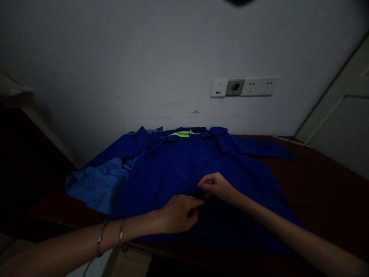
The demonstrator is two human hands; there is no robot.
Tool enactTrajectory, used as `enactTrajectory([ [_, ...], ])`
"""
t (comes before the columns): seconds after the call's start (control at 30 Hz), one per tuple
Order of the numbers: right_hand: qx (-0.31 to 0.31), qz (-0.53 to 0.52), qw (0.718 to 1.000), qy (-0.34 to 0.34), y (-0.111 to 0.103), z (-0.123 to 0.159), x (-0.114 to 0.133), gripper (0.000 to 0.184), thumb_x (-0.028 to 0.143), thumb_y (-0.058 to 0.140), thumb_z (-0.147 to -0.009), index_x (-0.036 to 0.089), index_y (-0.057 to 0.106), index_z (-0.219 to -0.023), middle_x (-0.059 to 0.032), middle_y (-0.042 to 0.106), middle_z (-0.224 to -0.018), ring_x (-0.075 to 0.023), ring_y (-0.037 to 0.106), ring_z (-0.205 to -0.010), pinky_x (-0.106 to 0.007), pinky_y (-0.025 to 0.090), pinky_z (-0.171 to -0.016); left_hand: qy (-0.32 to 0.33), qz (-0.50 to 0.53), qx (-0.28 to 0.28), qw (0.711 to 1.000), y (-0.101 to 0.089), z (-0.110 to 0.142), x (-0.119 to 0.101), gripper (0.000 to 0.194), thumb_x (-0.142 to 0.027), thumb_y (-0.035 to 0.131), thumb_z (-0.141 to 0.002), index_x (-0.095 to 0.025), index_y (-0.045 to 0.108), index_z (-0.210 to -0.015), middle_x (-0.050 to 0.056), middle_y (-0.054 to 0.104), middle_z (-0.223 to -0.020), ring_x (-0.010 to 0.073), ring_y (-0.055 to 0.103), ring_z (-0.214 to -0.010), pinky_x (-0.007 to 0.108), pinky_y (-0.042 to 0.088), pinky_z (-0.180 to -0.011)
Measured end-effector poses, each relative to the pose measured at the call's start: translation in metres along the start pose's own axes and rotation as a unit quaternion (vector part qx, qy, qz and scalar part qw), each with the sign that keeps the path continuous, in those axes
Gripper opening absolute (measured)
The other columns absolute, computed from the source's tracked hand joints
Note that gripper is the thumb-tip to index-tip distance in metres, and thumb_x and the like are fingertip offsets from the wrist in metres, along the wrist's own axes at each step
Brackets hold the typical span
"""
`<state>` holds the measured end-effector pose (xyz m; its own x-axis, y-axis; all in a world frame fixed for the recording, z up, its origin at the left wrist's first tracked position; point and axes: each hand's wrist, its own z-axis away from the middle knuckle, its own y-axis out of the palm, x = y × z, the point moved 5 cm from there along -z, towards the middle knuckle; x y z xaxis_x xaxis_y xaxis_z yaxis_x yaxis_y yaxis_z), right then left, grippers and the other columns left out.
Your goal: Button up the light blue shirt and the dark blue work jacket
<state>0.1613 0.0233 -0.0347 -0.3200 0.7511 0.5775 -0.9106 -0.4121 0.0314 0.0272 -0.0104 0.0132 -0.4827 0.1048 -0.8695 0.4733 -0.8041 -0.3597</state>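
Observation:
A dark blue work jacket (167, 173) lies spread out, its sleeves out to both sides, with a yellow-green and grey reflective strip (182, 134) near its far end. Both hands meet over its middle, along the front. My left hand (181, 213) is closed, thumb and fingers pinched together at the fabric with the index finger reaching right. Just above and to the right, my right hand (215, 186) pinches the jacket between thumb and fingertips. Any small part between the fingertips is too dark to make out.
A lighter blue garment (99, 184) lies crumpled under the jacket's left side. The dark red-brown tabletop (311, 181) meets a pale wall (129, 69) with sockets (256, 87). A white door (346, 115) stands at the right. Tiled floor (131, 263) shows below the front edge.

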Motion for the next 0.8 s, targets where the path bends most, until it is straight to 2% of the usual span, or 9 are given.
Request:
enactTrajectory([
  [0.1,-0.001,-0.030,1.000,0.009,-0.001,0.001,0.000,0.028,0.037,0.071,-0.058,0.012,0.063,-0.067,0.0006,0.060,-0.058,-0.0093,0.058,-0.054,-0.023,0.051,-0.054,-0.010,0.066,-0.008,0.998,-0.005,-0.004,0.005,0.029,-0.020,0.048,-0.076,-0.015,0.065,-0.099,0.003,0.065,-0.073,0.0089,0.053,-0.058,0.018,0.037,-0.054],
  [0.23,-0.013,-0.057,0.998,0.020,-0.004,0.002,0.002,0.029,0.037,0.073,-0.057,0.012,0.064,-0.068,0.0001,0.061,-0.058,-0.0098,0.059,-0.055,-0.024,0.052,-0.057,-0.090,0.164,-0.079,0.979,-0.017,-0.017,0.028,0.020,-0.024,0.052,-0.075,-0.012,0.068,-0.078,0.001,0.061,-0.062,0.0073,0.048,-0.053,0.017,0.034,-0.049],
  [0.37,-0.011,-0.083,0.996,0.026,-0.004,0.003,0.002,0.029,0.036,0.073,-0.057,0.011,0.064,-0.067,-0.0009,0.063,-0.059,-0.0100,0.060,-0.055,-0.025,0.052,-0.060,-0.117,0.204,-0.134,0.963,-0.026,-0.028,0.044,0.017,-0.025,0.058,-0.072,-0.013,0.067,-0.081,-0.003,0.054,-0.055,0.0059,0.044,-0.050,0.016,0.031,-0.047],
  [0.6,-0.017,-0.087,0.996,0.016,-0.005,0.001,-0.003,0.031,0.038,0.074,-0.054,0.012,0.063,-0.066,-0.0006,0.062,-0.058,-0.0114,0.060,-0.055,-0.027,0.052,-0.059,-0.118,0.198,-0.123,0.965,-0.024,-0.034,0.043,0.015,-0.020,0.056,-0.072,-0.012,0.068,-0.076,-0.001,0.056,-0.058,0.0060,0.046,-0.051,0.015,0.035,-0.048],
  [0.8,-0.017,-0.084,0.996,0.002,-0.004,0.002,0.001,0.029,0.036,0.073,-0.054,0.012,0.060,-0.064,0.0022,0.060,-0.053,-0.0090,0.058,-0.050,-0.023,0.050,-0.054,-0.162,0.243,-0.066,0.954,-0.018,-0.037,0.050,0.022,-0.027,0.053,-0.073,-0.011,0.066,-0.081,-0.001,0.056,-0.056,0.0068,0.047,-0.041,0.016,0.036,-0.039],
])
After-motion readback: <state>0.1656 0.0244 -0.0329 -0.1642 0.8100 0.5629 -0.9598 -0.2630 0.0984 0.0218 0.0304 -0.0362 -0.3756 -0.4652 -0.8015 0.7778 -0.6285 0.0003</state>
